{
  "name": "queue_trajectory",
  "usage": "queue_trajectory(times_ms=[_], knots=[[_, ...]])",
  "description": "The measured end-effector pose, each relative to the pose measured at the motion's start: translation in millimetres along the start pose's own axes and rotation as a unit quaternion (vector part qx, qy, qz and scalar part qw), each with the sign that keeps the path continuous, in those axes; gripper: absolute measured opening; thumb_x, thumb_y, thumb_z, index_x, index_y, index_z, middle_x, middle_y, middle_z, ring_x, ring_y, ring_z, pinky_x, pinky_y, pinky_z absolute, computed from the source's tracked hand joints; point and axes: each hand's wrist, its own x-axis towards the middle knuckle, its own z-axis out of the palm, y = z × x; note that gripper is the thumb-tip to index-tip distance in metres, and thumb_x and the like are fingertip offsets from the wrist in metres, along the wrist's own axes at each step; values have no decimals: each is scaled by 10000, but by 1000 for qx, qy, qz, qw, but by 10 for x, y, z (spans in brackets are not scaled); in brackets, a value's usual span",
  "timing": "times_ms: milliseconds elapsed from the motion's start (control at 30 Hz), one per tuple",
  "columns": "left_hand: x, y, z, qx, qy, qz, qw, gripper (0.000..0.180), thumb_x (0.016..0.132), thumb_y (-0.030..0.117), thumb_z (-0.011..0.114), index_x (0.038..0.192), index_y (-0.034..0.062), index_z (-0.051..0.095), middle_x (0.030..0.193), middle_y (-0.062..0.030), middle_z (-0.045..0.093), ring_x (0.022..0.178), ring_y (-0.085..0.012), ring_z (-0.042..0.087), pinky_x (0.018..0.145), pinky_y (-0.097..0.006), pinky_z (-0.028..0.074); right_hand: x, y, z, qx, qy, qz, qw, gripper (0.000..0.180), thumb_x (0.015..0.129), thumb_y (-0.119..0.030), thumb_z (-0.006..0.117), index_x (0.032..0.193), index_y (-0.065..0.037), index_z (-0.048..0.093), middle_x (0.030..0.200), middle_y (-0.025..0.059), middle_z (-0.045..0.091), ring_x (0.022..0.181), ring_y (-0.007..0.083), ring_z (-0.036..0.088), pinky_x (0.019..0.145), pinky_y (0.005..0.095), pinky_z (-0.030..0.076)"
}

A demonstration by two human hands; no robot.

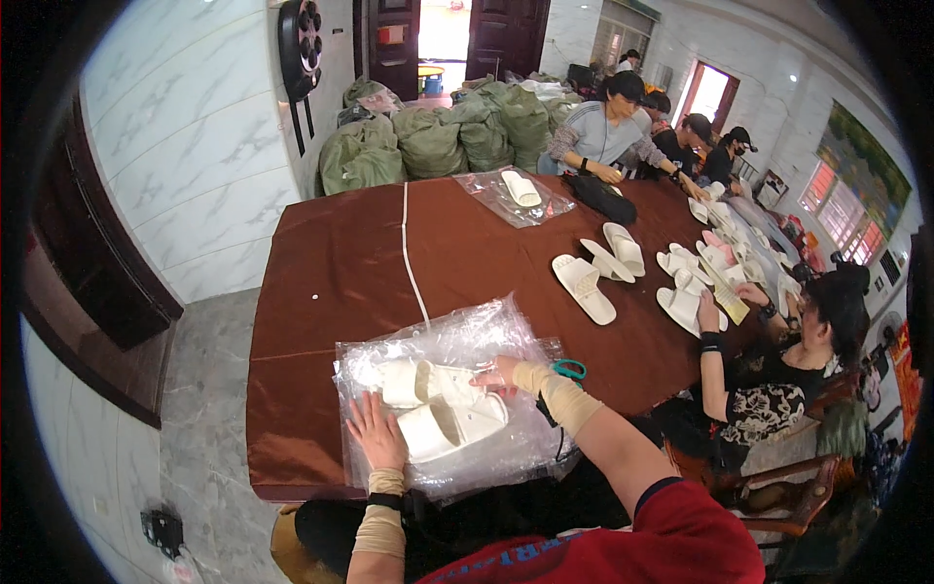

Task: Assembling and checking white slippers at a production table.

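A pair of white slide slippers (455,435) lies side by side on a stack of clear plastic bags (530,443) at the table's near edge. Left of the slippers, my left hand (377,435) rests open on the plastic, its fingers spread and their tips beside the straps. My right hand (500,376) reaches in from the right, fingers stretched out over the far slipper's (407,383) sole end. Tan wraps cover both wrists. Teal-handled scissors (569,369) lie just beyond my right wrist, partly hidden by it.
The brown-covered table (331,263) carries loose white slippers (584,287) in the middle and a bagged slipper (521,189) farther back. A person (808,341) handles slippers at the right; another (608,131) stands at the far side. Green sacks (428,141) line the back.
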Motion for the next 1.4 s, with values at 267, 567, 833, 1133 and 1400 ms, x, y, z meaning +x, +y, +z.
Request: queue_trajectory(times_ms=[267, 567, 833, 1133, 1400], knots=[[-18, -7, 14, 14, -2, 6, 1000, 522, 937, 234, 437, 1430, 92, 342, 1517, -89, 277, 1425, -337, 155, 1135, -545, 83, -26, 108, 129, 121, -117, -2, 986, 614, 770, -426, 732, 1187, -4, 574, 1077, 121, 632, 893, 251, 640, 572, 374, 557], [-6, -95, 127, 26, 20, 2, 999, 521, 929, 182, 449, 1432, 100, 341, 1491, -81, 335, 1413, -327, 204, 1132, -540, 123, -194, 276, -15, 186, 13, -92, 978, 587, 745, -318, 780, 1227, -70, 555, 1056, 89, 648, 910, 200, 635, 695, 378, 548], [-36, -127, 111, 24, 37, -7, 999, 530, 920, 113, 460, 1435, 106, 338, 1488, -73, 343, 1412, -318, 211, 1130, -540, 134, -113, 908, 173, 271, 65, -175, 944, 401, 832, -167, 703, 1190, -62, 553, 1042, 42, 633, 921, 145, 599, 784, 310, 511], [27, -58, 131, 25, 17, -1, 1000, 549, 905, 105, 464, 1438, 113, 332, 1486, -89, 340, 1417, -316, 196, 1134, -541, 116, -1045, 1433, -809, 290, 381, -206, 853, 407, 791, -44, 657, 1180, -48, 538, 981, 18, 605, 886, 119, 572, 784, 269, 480], [-28, -56, 120, 21, 13, -4, 1000, 561, 894, 87, 466, 1436, 103, 324, 1488, -93, 337, 1416, -323, 195, 1136, -533, 111, -1761, 620, -796, 332, 531, -373, 685, 364, 860, -51, 600, 1207, -21, 497, 1074, 32, 595, 972, 116, 554, 869, 261, 444]])
